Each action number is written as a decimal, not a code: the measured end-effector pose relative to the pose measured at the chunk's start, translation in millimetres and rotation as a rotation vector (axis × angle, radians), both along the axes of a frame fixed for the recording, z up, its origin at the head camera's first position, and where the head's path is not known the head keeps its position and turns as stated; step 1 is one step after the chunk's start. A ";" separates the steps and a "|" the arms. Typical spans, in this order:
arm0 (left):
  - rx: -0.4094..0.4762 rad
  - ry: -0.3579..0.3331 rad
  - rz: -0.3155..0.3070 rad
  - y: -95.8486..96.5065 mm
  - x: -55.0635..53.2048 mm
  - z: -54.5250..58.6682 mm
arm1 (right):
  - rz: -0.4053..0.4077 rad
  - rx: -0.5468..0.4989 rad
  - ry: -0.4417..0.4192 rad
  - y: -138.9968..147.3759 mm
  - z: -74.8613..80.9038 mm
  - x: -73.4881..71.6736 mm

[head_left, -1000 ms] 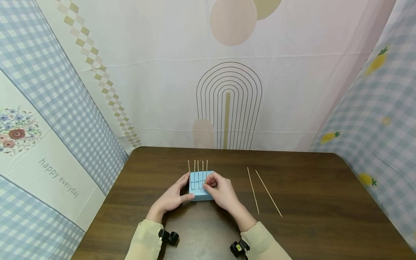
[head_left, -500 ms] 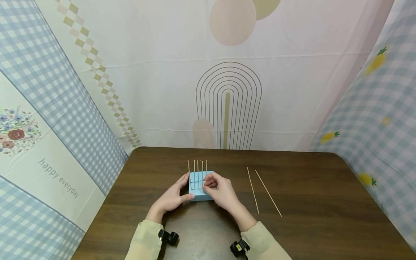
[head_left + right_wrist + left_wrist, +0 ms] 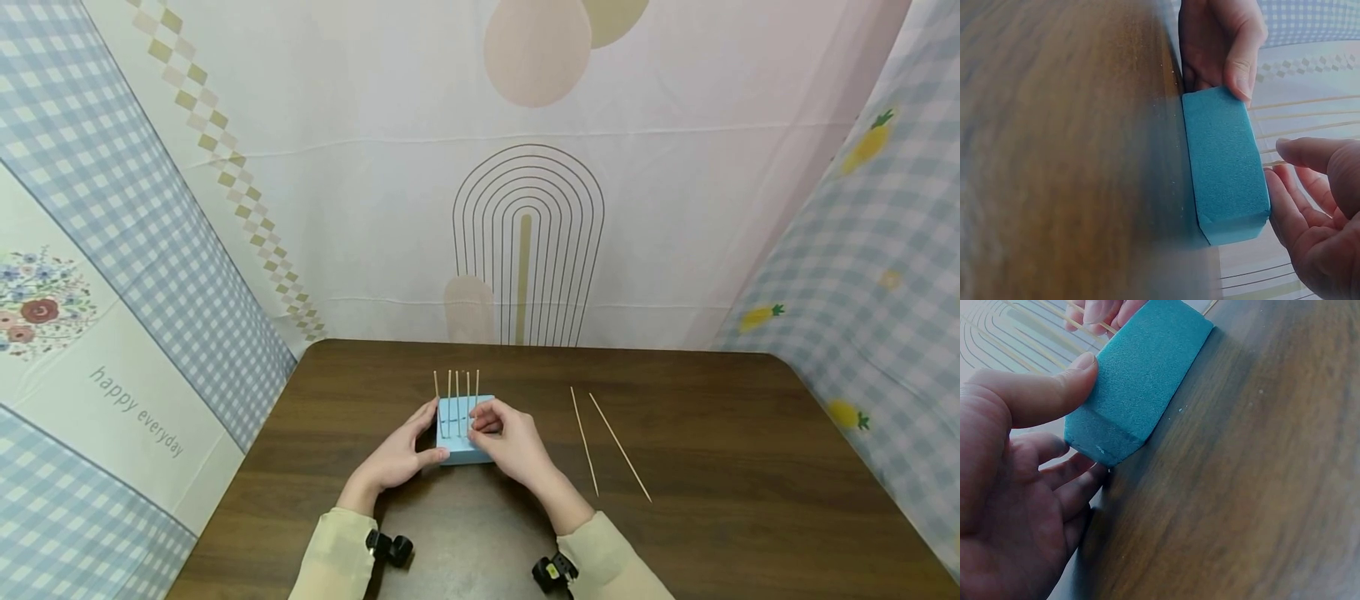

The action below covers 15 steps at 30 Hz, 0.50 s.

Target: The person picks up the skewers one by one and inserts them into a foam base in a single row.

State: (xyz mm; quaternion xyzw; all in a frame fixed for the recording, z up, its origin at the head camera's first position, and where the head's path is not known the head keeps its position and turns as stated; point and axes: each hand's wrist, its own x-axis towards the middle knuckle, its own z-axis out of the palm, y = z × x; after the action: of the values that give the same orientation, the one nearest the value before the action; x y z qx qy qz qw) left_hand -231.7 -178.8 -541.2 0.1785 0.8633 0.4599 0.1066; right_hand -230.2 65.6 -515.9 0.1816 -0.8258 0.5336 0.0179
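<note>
A pale blue foam block (image 3: 467,456) sits on the table, with several thin bamboo skewers standing in a row in its top. My left hand (image 3: 397,457) grips the block's left end, its thumb on the front face, as the left wrist view shows. With the thumb and fingers of my right hand (image 3: 516,442) I pinch the rightmost skewer (image 3: 477,382) low down, close over the block. In the right wrist view, that skewer's lower part (image 3: 1272,164) runs between the thumb and the fingers. The right hand hides part of the block's top right.
Two loose skewers lie on the brown wooden table (image 3: 720,450) to the right, one skewer (image 3: 584,442) nearer the block and another skewer (image 3: 620,447) slanting beside it. A patterned cloth (image 3: 375,208) hangs behind the table's far edge.
My right thumb has slid slightly lower, and the gap between it and the forefinger looks a little wider. The left hand, block and loose skewers have stayed in place.
</note>
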 end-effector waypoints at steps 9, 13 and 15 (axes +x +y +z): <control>0.011 0.001 0.006 1.1 0.2 -0.7 | 0.056 -0.005 -0.075 12.7 3.3 -2.6; 0.015 0.000 0.008 1.0 0.9 -0.7 | 0.077 -0.004 -0.119 18.9 6.4 -3.3; 0.016 0.002 0.007 1.0 1.0 -1.0 | 0.081 -0.002 -0.137 20.7 7.8 -3.4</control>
State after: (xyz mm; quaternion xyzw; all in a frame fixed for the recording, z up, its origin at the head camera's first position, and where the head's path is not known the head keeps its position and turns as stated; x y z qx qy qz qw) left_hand -230.8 -177.8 -542.2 0.1767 0.8602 0.4672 0.1027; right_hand -233.5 86.3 -508.1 0.1778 -0.8166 0.5458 -0.0603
